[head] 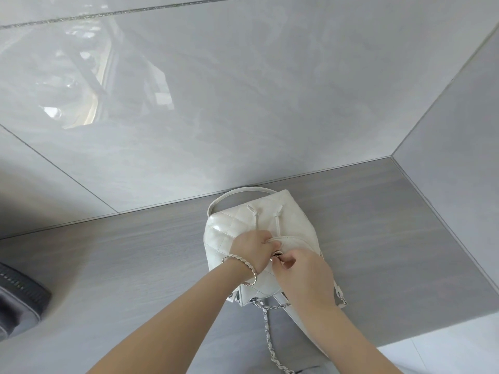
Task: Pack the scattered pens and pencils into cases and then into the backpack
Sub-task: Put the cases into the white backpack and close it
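A small white quilted backpack lies on the grey wooden tabletop, its drawstring cords knotted on top and a silver chain strap trailing toward me. My left hand, with a bracelet on the wrist, grips the edge of the backpack's flap. My right hand pinches the round metal clasp at the flap's front. No pens, pencils or cases are in sight.
A glossy grey tiled wall rises right behind the backpack, and a side wall closes the right end. A dark grey object sits at the table's left edge. The table's front edge runs at lower right.
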Demonstrator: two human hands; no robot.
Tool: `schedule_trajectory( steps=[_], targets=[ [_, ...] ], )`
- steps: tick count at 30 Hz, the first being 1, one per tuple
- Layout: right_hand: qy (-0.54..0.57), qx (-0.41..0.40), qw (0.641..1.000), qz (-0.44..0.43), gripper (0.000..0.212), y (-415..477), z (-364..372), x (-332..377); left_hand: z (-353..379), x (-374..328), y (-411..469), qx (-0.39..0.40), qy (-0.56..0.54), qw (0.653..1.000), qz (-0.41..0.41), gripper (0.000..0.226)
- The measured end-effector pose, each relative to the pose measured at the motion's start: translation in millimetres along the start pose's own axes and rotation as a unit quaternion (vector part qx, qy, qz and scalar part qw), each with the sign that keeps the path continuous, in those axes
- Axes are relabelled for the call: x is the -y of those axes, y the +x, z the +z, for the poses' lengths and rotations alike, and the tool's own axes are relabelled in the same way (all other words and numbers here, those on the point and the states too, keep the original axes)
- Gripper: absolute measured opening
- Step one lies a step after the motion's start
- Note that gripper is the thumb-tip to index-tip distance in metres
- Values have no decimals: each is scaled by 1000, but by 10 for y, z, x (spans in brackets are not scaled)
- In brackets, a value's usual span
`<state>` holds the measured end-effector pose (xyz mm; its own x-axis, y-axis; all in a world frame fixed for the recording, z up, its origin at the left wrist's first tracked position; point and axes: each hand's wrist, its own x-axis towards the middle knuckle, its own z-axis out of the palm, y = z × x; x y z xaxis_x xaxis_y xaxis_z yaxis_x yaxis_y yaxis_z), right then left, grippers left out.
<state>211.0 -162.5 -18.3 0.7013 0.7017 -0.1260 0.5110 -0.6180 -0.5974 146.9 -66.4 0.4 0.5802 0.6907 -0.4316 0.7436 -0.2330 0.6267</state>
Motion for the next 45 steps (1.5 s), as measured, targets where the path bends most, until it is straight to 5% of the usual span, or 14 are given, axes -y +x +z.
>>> schedule_trajectory(
  steps=[7, 10, 13, 15, 18, 21, 26, 30, 39, 45],
  targets=[
    [205, 70, 973, 83, 34, 54, -74, 35, 37, 89, -6, -18, -67, 997, 25, 39],
    [233, 142, 960, 60, 29, 84, -179, -90, 64, 143, -131, -75, -131, 984, 91, 14],
    [207, 33, 978, 9, 9, 143, -300, -330, 62, 338, -262, -250, -118, 957, 88, 53],
    [176, -3, 984, 35, 44, 224, -346, -516, 27, 478, -300, -301, -111, 947, -16, 91],
    [234, 143, 955, 114, 83, 390, -336, -585, -35, 581, -287, -164, -239, 941, -175, 115],
    [291, 219, 926, 104, 82, 520, -201, -533, -45, 585, -273, -86, -373, 895, -228, 119],
    [353, 183, 906, 147, 66, 604, -129, -467, 19, 567, -274, -120, -416, 874, -220, 112],
    [340, 150, 921, 116, 29, 624, -457, -459, 100, 284, -356, -125, -450, 867, -173, 121],
    [253, -51, 957, 134, 27, 1158, -1556, -1117, 699, -945, 347, -56, -445, 886, -119, 109],
    [190, -40, 963, 188, 56, 1431, -1751, -1678, 1183, -1375, 770, -1, -400, 903, -156, 101]
  ],
)
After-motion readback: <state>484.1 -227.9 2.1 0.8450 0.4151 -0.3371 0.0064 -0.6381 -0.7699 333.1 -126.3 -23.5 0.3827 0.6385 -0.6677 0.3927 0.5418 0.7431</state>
